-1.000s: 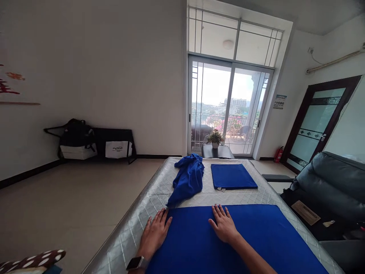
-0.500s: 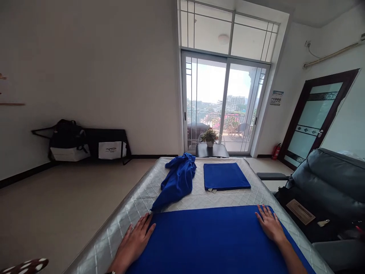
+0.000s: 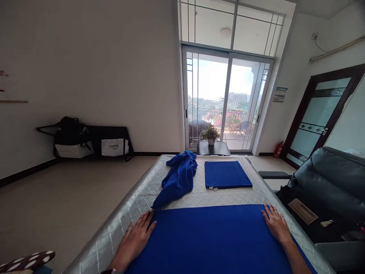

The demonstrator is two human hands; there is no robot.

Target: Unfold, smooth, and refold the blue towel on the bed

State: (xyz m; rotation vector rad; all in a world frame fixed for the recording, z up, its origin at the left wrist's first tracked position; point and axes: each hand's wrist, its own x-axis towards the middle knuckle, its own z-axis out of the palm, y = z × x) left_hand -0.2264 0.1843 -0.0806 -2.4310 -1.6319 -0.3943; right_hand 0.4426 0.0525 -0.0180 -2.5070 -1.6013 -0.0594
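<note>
A large blue towel [image 3: 211, 239] lies spread flat across the near part of a table covered with a grey quilted cloth [image 3: 137, 205]. My left hand [image 3: 135, 239] rests flat at the towel's far left corner, fingers stretched out. My right hand [image 3: 276, 225] lies flat on the far right corner, fingers apart. Behind them a crumpled blue towel [image 3: 177, 179] lies in a heap, one end touching the spread towel's corner. To its right a folded blue towel [image 3: 227, 174] lies as a neat rectangle.
A small dark table with a potted plant [image 3: 211, 135] stands past the far end, before a sliding glass door [image 3: 225, 102]. A dark leather sofa [image 3: 327, 182] sits close on the right. Bags [image 3: 72, 139] rest against the left wall. Open floor stretches on the left.
My right hand slid from the middle of the spread towel out to its far right corner. My left hand stayed at the left corner. The view shifted slightly.
</note>
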